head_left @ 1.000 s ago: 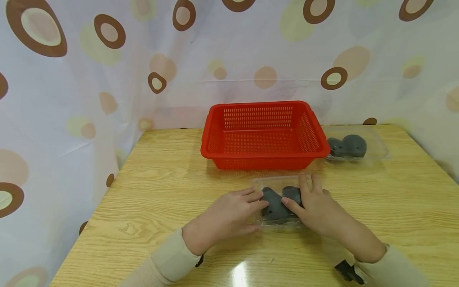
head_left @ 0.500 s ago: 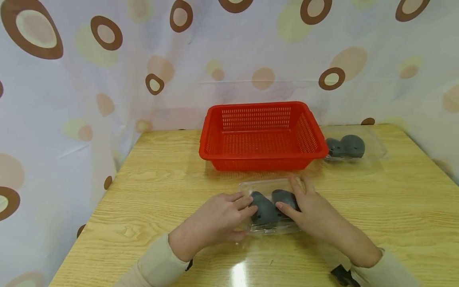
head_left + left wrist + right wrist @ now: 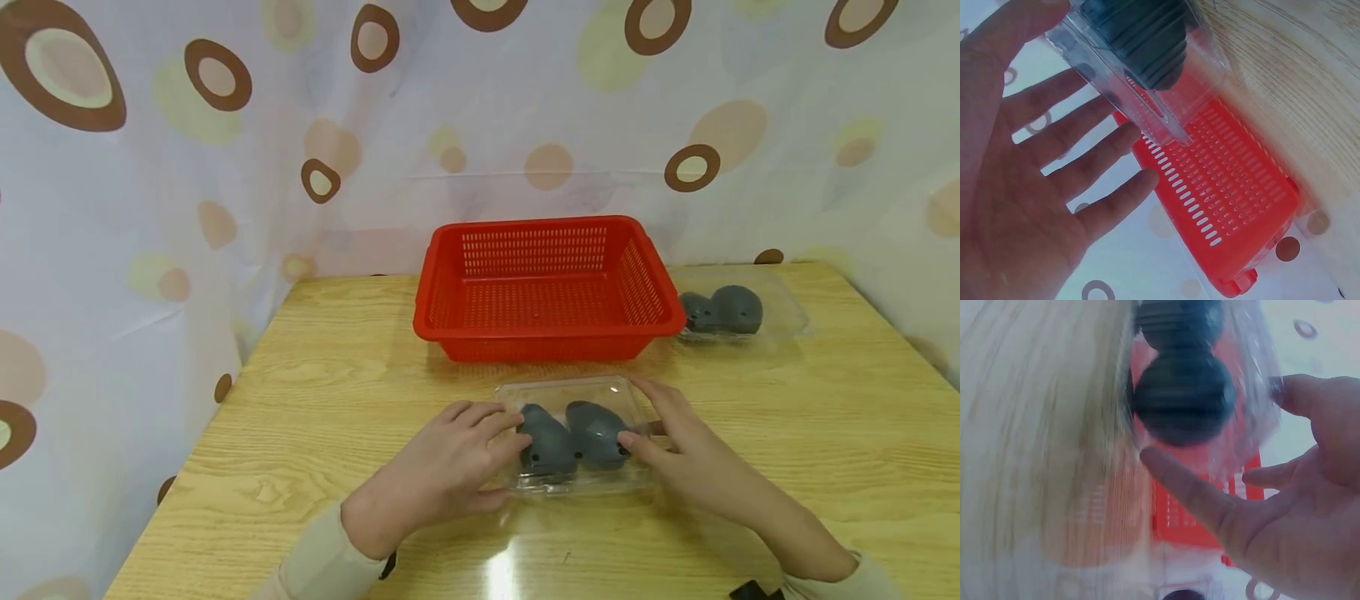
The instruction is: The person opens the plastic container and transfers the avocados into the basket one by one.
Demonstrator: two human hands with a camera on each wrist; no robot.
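Note:
A clear plastic box (image 3: 573,390) lies on the table in front of a red basket. Two rounded dark grey pieces with small dark spots (image 3: 552,442) show through it; their kind is unclear. At the box's left end, my left hand (image 3: 450,458) touches it with fingers stretched along the top and side. In the left wrist view those fingers (image 3: 1107,206) are nearly straight. My right hand (image 3: 690,450) is spread at the right end, its thumb over the right piece and its index finger by the far corner. The right wrist view is blurred.
Behind the box stands the red slotted basket (image 3: 547,346), with nothing seen in it. To its right sits a second clear box (image 3: 783,300) holding similar dark pieces (image 3: 737,310). A patterned curtain (image 3: 495,100) hangs along the back of the wooden table (image 3: 315,417).
The clear box has moved left and slightly nearer, the left hand going with it. My right hand has slid right, from over the box to its right edge, with the fingers spread wider.

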